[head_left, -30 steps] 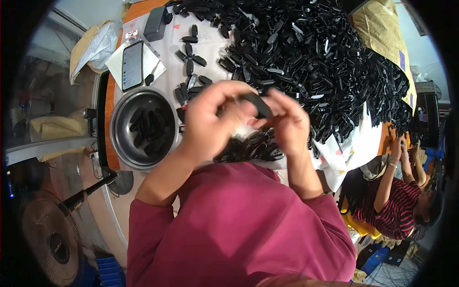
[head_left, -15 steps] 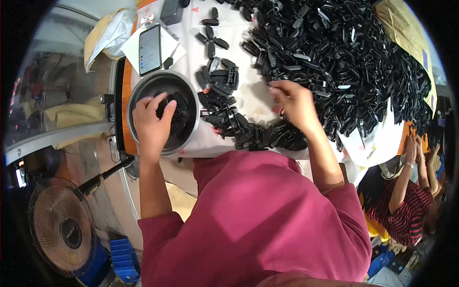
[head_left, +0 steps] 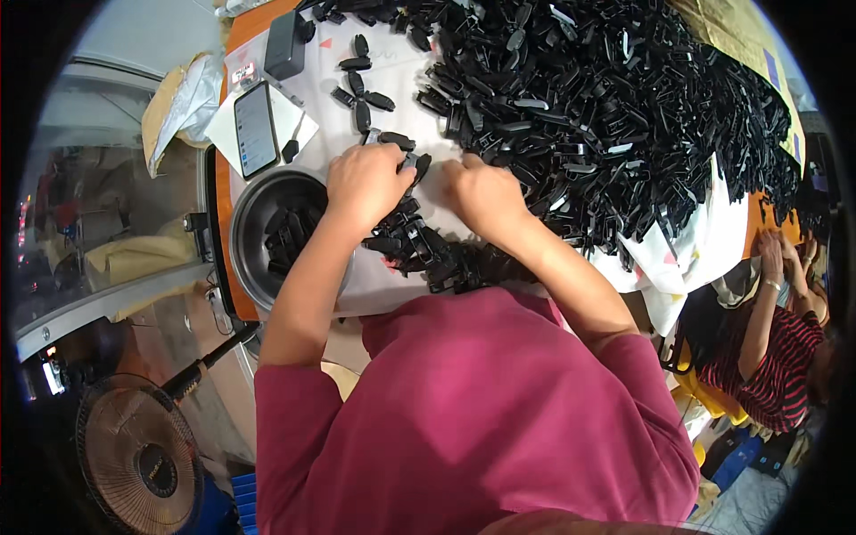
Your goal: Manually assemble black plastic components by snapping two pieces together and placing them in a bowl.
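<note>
My left hand [head_left: 367, 185] is over a small cluster of black plastic parts [head_left: 415, 236] on the white-covered table. Its fingers and thumb close around a black piece at the top of that cluster, partly hidden by the hand. My right hand [head_left: 489, 198] is just to the right, its fingers curled together near the edge of a big heap of similar black parts [head_left: 588, 125]. Whatever the right fingers may hold is hidden. Left of my left forearm stands a dark metal bowl [head_left: 245, 267] with several black parts inside.
A phone [head_left: 256, 129] lies on a white sheet at the back left, near a dark grey box [head_left: 285, 45]. Several loose parts [head_left: 359, 94] lie in a line beyond my left hand. A fan [head_left: 143, 446] stands at the lower left. Another person's arms [head_left: 762, 294] reach in at right.
My left hand has left the bowl and moved right to the small cluster. My right hand has shifted left, closer to it. The view has shifted slightly.
</note>
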Tool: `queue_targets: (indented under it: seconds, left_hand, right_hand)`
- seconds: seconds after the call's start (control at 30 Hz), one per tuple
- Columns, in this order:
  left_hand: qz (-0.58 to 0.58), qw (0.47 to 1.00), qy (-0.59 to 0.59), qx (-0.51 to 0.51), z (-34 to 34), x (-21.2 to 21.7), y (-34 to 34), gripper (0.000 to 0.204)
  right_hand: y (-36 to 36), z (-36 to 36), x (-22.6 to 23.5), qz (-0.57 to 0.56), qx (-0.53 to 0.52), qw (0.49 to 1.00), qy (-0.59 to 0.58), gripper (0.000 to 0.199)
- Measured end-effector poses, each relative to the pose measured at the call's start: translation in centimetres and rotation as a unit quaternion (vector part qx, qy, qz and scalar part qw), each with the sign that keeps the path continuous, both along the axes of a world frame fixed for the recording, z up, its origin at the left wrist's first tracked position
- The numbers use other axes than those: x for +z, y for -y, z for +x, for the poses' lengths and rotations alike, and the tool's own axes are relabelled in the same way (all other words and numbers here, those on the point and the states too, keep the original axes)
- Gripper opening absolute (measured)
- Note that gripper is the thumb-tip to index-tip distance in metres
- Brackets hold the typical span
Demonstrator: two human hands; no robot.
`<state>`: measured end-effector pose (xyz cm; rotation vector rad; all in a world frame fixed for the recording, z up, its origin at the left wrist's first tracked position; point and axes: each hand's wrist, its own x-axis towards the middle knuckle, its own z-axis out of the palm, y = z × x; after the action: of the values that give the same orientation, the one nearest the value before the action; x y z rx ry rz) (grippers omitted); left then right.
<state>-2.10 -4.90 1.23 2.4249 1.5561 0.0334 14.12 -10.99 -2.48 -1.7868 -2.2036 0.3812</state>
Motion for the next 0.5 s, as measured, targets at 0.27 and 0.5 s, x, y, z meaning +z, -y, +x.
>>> queue_targets:
  seconds: [0.27, 0.5]
  left_hand:
    - [0.058, 0.998, 0.003, -0.025, 0.1, -0.5, 1.9, 0.025]
    - [-0.248, 0.827, 0.484, 0.144, -1.4, -0.7, 2.1, 0.028]
  right_hand:
    - [-4.8, 1.6, 1.8, 0.163, 0.031, 0.975, 0.147, 0.021]
    - [-6.8, 3.1, 1.5, 0.205, 0.121, 0.969, 0.073, 0.004]
